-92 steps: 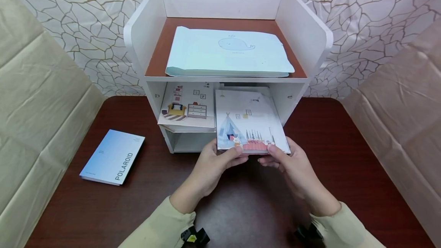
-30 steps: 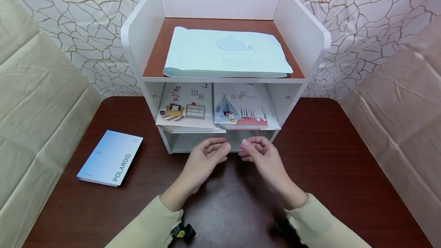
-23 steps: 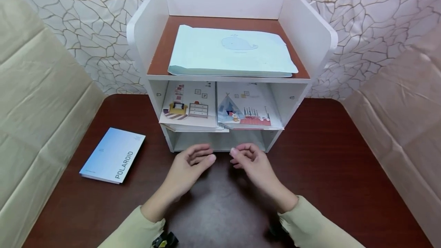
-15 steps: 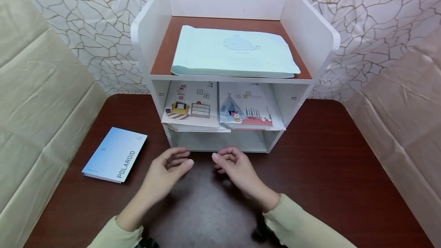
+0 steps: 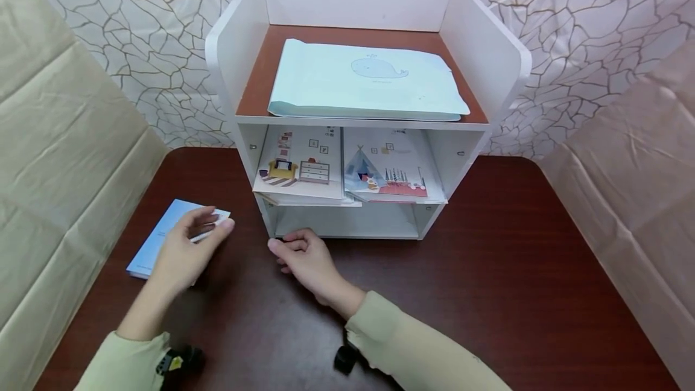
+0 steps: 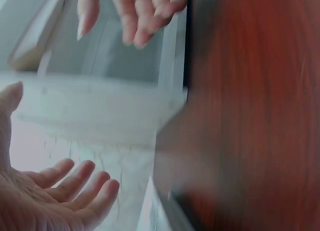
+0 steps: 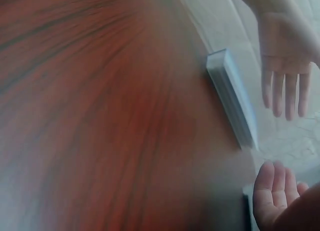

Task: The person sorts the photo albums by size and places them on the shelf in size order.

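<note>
A light-blue book marked POLAROID (image 5: pixel 169 222) lies flat on the table at the left. My left hand (image 5: pixel 187 252) hovers over it in the head view and hides much of its cover. Seen from the right wrist, the fingers of the left hand (image 7: pixel 287 66) are straight and apart from the book (image 7: pixel 232 98), whose page edges face the camera. My right hand (image 5: pixel 308 265) is in front of the shelf's lower left corner, fingers loosely bent and holding nothing. Both hands show empty palms in the left wrist view, the left (image 6: pixel 65 201) nearer the camera.
A white shelf unit (image 5: pixel 502 71) stands at the back of the table (image 5: pixel 516 270). On its top lies a pale whale-print packet (image 5: pixel 358 86). Picture-covered books (image 5: pixel 298 171) and a tent-print stack (image 5: pixel 388 168) fill the middle shelf. Beige fabric (image 5: pixel 70 155) borders the left side.
The tent-print book, earlier gripped by both hands, now lies on the middle shelf, released. Both hands have moved left and down from the shelf, the left one reaching over the POLAROID book.
</note>
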`<state>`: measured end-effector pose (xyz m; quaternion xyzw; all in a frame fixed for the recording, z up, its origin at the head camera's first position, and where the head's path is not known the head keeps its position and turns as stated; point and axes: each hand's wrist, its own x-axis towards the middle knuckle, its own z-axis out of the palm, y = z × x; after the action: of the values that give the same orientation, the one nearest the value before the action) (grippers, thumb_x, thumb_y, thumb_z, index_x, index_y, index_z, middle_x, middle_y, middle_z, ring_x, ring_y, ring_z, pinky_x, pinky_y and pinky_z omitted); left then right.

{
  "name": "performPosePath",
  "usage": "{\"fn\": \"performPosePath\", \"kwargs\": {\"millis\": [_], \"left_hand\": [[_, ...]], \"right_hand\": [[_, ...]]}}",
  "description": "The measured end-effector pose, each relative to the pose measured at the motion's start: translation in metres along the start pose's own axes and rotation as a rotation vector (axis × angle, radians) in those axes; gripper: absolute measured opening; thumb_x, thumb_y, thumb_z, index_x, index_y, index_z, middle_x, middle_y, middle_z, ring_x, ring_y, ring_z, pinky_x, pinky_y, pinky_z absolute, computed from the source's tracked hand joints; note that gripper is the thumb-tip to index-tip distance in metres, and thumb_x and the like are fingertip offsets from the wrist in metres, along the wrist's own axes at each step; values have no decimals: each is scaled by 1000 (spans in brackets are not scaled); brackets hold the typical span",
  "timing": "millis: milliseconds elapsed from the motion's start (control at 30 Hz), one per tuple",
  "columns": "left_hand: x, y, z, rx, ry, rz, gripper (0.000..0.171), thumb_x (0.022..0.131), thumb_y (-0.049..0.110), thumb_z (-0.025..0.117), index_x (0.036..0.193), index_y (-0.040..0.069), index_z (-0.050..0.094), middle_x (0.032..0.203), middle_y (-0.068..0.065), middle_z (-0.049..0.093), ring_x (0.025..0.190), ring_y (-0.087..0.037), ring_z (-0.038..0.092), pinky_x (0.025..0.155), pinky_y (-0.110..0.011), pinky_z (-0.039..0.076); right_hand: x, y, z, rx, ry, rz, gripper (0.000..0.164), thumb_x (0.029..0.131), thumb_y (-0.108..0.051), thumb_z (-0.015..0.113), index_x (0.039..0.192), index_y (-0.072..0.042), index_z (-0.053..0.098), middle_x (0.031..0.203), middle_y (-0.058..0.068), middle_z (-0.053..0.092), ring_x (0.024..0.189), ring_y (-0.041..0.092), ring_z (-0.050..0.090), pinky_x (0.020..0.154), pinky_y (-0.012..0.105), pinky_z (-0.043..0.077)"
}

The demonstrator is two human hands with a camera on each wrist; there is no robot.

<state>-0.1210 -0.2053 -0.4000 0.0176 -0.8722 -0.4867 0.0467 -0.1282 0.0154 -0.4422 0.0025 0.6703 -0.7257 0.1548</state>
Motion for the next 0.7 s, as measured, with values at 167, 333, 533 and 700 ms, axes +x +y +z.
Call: {"fn": "performPosePath", "kwargs": {"millis": [167, 333, 533, 700], "left_hand": [[9, -22, -25, 160, 66, -74, 84, 89, 55, 61, 147, 0, 33, 139, -26, 43, 125, -44, 42, 99, -59, 37], [17, -42, -37, 372, 85, -157, 104, 84, 66, 59, 150, -5, 22, 142, -34, 33, 126, -52, 31, 96, -67, 30], [20, -62, -39, 499, -2, -173, 115, 80, 67, 64, 142, -19, 19, 130, -43, 34, 112, -57, 40, 86, -68, 37], [15, -69, -36, 575, -51, -160, 119, 75, 60, 73, 140, -22, 16, 128, -45, 30, 109, -61, 38, 81, -71, 35]], "right_hand": [[10, 12, 29, 23, -15, 22, 51, 85, -27, 76, 120, 1, 52, 96, 8, 65, 84, 31, 66, 69, 39, 57], [12, 17, 52, 35, -23, 90, 51, 83, -16, 76, 124, -1, 51, 102, 8, 61, 84, 24, 66, 72, 39, 57], [13, 15, 66, 116, -56, 177, 55, 83, -11, 76, 130, -1, 48, 109, 12, 58, 89, 21, 66, 79, 39, 56], [12, 14, 71, 93, -73, 183, 59, 83, -13, 76, 134, -2, 47, 115, 13, 59, 89, 22, 66, 81, 38, 55]]}}
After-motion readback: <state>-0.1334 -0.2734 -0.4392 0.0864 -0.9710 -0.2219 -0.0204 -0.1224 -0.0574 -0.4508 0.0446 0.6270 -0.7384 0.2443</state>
